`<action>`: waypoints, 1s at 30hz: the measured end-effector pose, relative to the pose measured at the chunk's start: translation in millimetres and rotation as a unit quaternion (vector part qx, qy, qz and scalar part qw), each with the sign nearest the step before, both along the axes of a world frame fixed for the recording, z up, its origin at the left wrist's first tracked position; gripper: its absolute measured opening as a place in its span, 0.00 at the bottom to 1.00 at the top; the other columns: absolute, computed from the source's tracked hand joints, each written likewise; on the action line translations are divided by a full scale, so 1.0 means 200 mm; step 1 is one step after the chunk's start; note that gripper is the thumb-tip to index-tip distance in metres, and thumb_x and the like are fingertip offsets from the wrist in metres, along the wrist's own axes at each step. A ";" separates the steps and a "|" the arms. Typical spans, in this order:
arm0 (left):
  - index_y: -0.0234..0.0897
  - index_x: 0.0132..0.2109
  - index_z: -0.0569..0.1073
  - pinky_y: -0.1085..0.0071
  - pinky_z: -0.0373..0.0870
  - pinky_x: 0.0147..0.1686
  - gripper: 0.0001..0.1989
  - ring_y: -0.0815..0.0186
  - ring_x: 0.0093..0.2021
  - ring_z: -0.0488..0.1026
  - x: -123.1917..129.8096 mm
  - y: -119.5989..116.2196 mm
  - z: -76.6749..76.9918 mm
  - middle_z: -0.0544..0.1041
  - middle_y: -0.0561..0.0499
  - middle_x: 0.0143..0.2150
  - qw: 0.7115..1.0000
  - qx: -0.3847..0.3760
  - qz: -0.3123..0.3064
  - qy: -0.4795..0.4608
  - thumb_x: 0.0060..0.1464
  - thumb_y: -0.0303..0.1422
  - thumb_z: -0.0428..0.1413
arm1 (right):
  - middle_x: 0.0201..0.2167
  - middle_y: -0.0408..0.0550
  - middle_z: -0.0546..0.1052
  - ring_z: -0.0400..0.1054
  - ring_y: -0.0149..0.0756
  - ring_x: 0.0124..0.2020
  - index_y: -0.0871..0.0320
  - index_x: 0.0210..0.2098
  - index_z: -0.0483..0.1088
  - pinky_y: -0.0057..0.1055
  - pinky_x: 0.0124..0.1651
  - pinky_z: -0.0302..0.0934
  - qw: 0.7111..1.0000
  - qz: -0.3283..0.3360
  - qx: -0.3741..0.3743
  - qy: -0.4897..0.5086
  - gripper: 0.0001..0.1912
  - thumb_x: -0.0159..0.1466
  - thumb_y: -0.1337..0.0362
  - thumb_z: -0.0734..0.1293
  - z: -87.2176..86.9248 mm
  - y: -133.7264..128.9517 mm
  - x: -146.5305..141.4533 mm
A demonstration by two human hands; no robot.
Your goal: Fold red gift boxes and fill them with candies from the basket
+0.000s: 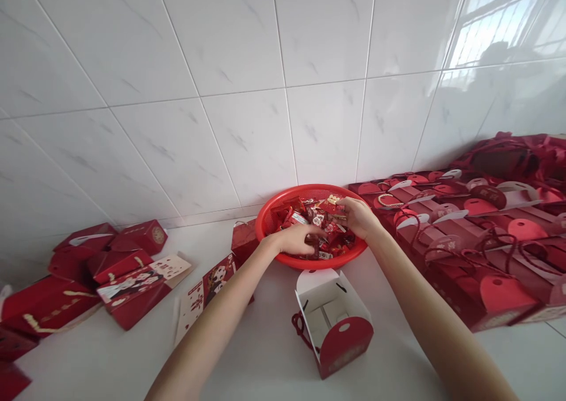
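Both hands are in a round red plastic basket [267,203] that holds many small red-wrapped sweets [318,218]. My left hand [298,239] lies over the sweets on the near left side, its fingers curved and apart; whether they touch anything is hard to tell. At the basket's right side, my right hand [357,217] has its fingers closed around a red and gold packet [331,204]. Just in front of the basket stands a red box [347,348] with its top open, its white inside showing and a dark red cord at its left.
Rows of red gift boxes with cords [473,242] fill the right side. More red boxes [128,259] lie in a heap at the left. A panda-printed box [216,280] is partly behind my left forearm. A white tiled wall [239,135] rises behind the basket.
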State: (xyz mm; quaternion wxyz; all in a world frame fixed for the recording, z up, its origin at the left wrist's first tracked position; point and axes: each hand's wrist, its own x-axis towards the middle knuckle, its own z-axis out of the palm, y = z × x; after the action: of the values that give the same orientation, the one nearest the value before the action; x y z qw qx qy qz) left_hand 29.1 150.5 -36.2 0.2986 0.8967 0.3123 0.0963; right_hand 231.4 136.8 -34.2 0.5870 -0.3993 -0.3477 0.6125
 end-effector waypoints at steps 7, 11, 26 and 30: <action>0.46 0.51 0.80 0.71 0.71 0.35 0.30 0.57 0.39 0.79 0.02 0.00 0.01 0.83 0.51 0.43 0.998 -0.016 -0.031 0.048 0.36 0.26 0.61 | 0.23 0.42 0.74 0.72 0.32 0.24 0.56 0.27 0.67 0.25 0.24 0.69 0.999 0.012 -0.029 0.032 0.06 0.54 0.70 0.69 0.01 0.00 0.01; 0.44 0.39 0.83 0.73 0.68 0.28 0.21 0.59 0.32 0.78 0.02 0.01 -0.01 0.82 0.53 0.31 0.999 0.009 0.044 0.030 0.31 0.27 0.66 | 0.23 0.41 0.73 0.70 0.30 0.24 0.56 0.28 0.67 0.24 0.24 0.70 0.998 0.014 -0.036 0.043 0.05 0.57 0.71 0.67 0.02 -0.01 0.01; 0.36 0.40 0.81 0.61 0.72 0.50 0.15 0.55 0.46 0.77 -0.04 0.09 -0.05 0.83 0.45 0.42 0.957 -0.035 0.241 -0.159 0.58 0.39 0.54 | 0.26 0.41 0.75 0.70 0.30 0.26 0.57 0.28 0.70 0.28 0.29 0.74 0.999 0.027 -0.011 0.030 0.06 0.59 0.72 0.68 0.04 -0.04 -0.01; 0.39 0.37 0.82 0.63 0.69 0.55 0.11 0.56 0.53 0.75 -0.04 0.11 -0.06 0.83 0.49 0.43 0.946 -0.073 0.246 -0.198 0.55 0.34 0.54 | 0.29 0.40 0.74 0.70 0.29 0.28 0.57 0.29 0.70 0.29 0.30 0.75 0.999 0.032 0.004 0.024 0.06 0.57 0.73 0.69 0.03 -0.04 0.00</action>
State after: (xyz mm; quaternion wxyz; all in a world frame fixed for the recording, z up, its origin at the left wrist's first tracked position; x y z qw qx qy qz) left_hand 20.4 172.5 -48.1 0.3855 0.7310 0.4639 0.3191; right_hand 230.7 129.6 -28.3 0.5766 -0.3707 -0.3488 0.6391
